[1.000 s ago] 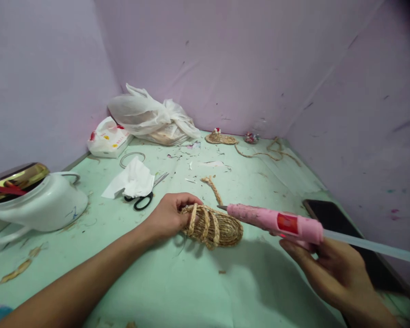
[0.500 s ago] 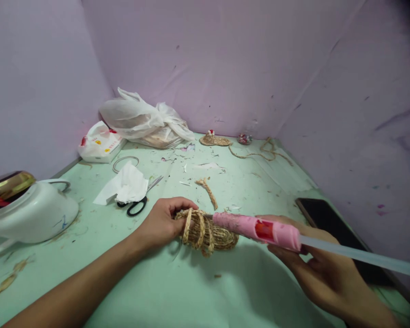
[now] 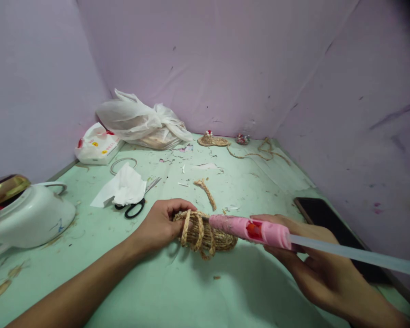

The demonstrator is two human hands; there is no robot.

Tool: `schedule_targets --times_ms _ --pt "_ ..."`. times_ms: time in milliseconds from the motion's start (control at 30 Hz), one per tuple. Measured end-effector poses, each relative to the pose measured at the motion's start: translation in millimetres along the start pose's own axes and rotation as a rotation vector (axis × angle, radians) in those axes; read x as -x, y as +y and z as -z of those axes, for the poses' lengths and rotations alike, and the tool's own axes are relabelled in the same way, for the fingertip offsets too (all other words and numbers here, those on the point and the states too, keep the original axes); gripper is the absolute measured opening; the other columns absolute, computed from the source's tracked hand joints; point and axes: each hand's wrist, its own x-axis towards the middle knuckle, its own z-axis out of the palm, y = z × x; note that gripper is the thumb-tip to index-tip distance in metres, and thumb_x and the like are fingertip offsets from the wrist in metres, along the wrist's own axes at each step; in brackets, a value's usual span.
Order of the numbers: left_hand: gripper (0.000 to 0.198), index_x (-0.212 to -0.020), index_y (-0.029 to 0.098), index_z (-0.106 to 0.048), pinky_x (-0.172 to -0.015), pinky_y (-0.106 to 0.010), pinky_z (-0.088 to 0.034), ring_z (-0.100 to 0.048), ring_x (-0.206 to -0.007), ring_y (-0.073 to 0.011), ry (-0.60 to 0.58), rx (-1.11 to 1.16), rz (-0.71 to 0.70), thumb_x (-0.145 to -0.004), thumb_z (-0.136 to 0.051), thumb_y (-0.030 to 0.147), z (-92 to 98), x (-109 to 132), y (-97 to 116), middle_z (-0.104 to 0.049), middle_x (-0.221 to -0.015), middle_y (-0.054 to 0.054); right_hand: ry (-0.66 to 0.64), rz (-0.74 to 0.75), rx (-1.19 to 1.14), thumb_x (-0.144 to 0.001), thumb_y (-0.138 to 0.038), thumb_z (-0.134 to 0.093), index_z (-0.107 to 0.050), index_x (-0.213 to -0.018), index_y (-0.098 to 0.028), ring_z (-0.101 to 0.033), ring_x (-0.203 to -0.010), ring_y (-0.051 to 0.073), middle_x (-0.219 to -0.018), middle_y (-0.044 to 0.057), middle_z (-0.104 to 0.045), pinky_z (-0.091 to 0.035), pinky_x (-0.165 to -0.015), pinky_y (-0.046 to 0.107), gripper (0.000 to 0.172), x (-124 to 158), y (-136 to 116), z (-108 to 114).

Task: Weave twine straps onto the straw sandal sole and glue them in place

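My left hand [image 3: 166, 221] grips the left end of a small woven straw slipper [image 3: 222, 240], which has braided straps across its top. My right hand [image 3: 314, 259] is closed around a pink glue gun [image 3: 235, 226] with a long translucent glue stick [image 3: 355, 255] coming out of its rear. The gun's tip reaches the braided straps close to my left fingertips; the exact contact is hidden. A short braided piece [image 3: 207, 195] lies on the table just beyond the slipper.
Black-handled scissors [image 3: 135, 208] lie by a crumpled tissue [image 3: 126, 184]. A white pot [image 3: 37, 216] stands at left, a phone [image 3: 338, 232] at right. At the back are a tissue pack [image 3: 99, 146], a plastic bag [image 3: 143, 120], a finished-looking slipper [image 3: 213, 141], beads [image 3: 242, 139] and cord [image 3: 253, 155].
The glue gun has shifted slightly left and turned a little in my right hand. The whole view has moved slightly. My left hand still holds the slipper.
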Motion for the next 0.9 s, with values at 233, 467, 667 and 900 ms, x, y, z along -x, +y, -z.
schedule_targets --times_ms 233,467,667,900 --pt "0.023 -0.078 0.012 -0.064 -0.058 -0.025 -0.048 -0.060 -0.061 -0.0140 0.014 -0.026 -0.002 -0.059 -0.070 0.023 -1.2 -1 2 -0.067 -0.071 -0.003 0.035 0.011 0.035 -0.082 -0.014 -0.049 -0.048 -0.116 -0.029 -0.063 -0.072 0.019 -0.085 0.004 -0.066 -0.053 -0.059 0.029 0.037 2 2 -4" --pt "0.022 -0.080 0.013 -0.064 -0.060 -0.025 -0.048 -0.060 -0.063 -0.0145 -0.013 -0.019 -0.006 -0.061 -0.068 0.022 0.4 -1 -1 -0.067 -0.073 -0.004 0.065 -0.001 0.031 -0.083 -0.014 -0.048 -0.049 -0.113 -0.026 -0.064 -0.074 0.018 -0.089 0.004 -0.067 -0.053 -0.057 0.025 0.033 1 -4 -5" --pt "0.022 -0.079 0.013 -0.065 -0.059 -0.024 -0.047 -0.060 -0.062 -0.0139 0.007 -0.015 0.006 -0.060 -0.069 0.023 0.0 -2 0 -0.068 -0.073 -0.003 0.037 -0.018 -0.013 -0.082 -0.015 -0.048 -0.050 -0.114 -0.026 -0.063 -0.079 0.020 -0.091 0.005 -0.065 -0.054 -0.064 0.028 0.033 3 -3 -2" --pt "0.022 -0.078 0.013 -0.064 -0.059 -0.024 -0.047 -0.059 -0.063 -0.0140 -0.003 -0.023 0.005 -0.059 -0.069 0.021 1.5 -3 0 -0.067 -0.073 -0.003 0.287 -0.081 0.070 -0.078 -0.019 -0.055 -0.059 -0.089 -0.027 -0.048 -0.045 0.013 -0.059 -0.002 -0.055 -0.047 -0.046 0.023 0.014 19 3 -7"
